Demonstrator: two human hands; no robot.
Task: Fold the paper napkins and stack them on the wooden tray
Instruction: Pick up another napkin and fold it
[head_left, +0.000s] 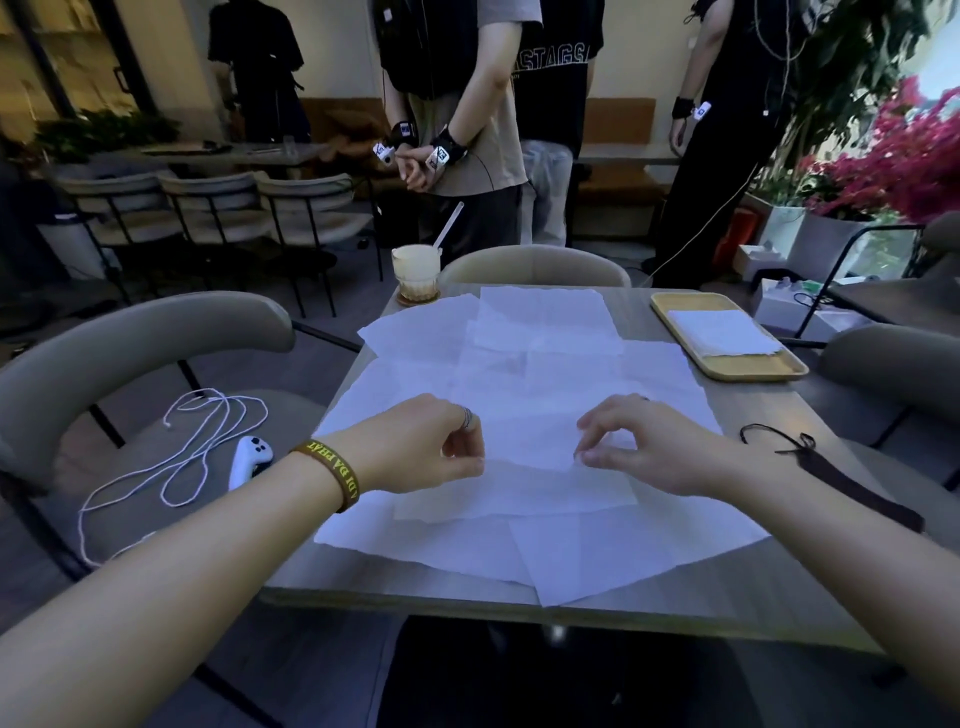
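Several white paper napkins (524, 374) lie unfolded and overlapping across the table. The wooden tray (753, 370) sits at the far right with one folded napkin (722, 332) on it. My left hand (421, 447) and my right hand (644, 447) hover over the nearest napkin (530, 441). Each hand pinches thumb and fingers at the near edge of that napkin, left hand at its left corner, right hand at its right corner. The left wrist wears a dark band with yellow lettering.
A glass of pale drink with a straw (415, 270) stands on a coaster at the table's far left corner. A dark strap (841, 478) lies at the right edge. A chair to the left holds a white cord (171, 457) and a white controller (249, 460). Several people stand beyond the table.
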